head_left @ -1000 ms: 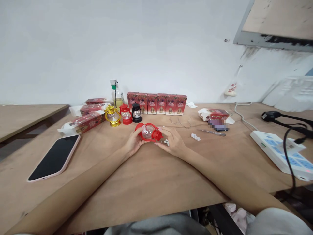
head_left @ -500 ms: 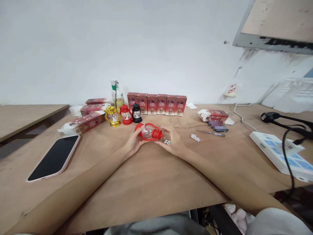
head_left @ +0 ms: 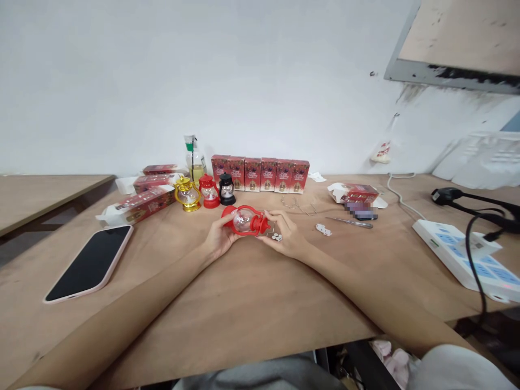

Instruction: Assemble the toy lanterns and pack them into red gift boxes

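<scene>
Red lantern [head_left: 245, 220] lies tipped on its side just above the bench [head_left: 244, 292], held between both hands. The left hand [head_left: 217, 238] curls its fingers round the top end. The right hand [head_left: 284, 238] pinches the base end, with small silver button cells [head_left: 277, 236] just beside it. Three small lanterns [head_left: 209, 190] and a row of red boxes [head_left: 260, 173] stand behind.

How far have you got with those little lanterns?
The gold lantern, red lantern and black lantern stand upright by the boxes, seemingly done. In hand: the left hand holds a fourth lantern on its side; the right hand is at its base, small round cells in its fingers. Probably left: closing it; the screwdriver lies untouched.
</scene>
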### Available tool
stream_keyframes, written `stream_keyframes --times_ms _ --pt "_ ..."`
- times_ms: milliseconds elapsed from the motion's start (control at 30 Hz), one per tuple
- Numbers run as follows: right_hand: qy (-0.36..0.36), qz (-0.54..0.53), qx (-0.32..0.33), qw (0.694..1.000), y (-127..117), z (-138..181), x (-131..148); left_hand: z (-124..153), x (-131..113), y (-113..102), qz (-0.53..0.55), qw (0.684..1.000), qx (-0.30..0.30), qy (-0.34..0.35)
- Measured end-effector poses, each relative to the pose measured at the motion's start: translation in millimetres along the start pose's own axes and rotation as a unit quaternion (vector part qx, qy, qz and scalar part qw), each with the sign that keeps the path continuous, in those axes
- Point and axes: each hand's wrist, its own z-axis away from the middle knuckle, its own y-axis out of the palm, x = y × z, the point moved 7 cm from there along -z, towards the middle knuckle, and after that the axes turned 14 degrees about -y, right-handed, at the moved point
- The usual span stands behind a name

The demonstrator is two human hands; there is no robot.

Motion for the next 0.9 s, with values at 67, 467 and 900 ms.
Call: stream_keyframes --times_ms 67,467,900 --pt "-0.004 0.002 0.007 1.0 1 0 -1 1 -1 0 0.002 1.0 -0.003 0.008" --pt "0.052 0.02 0.138 0.989 16 18 -34 8 -7 -2 -0.071 0.983 -0.086 0.144" --pt "0.05 0.155 0.09 0.982 4 14 -29 6 -1 14 -0.402 0.882 -0.096 0.227"
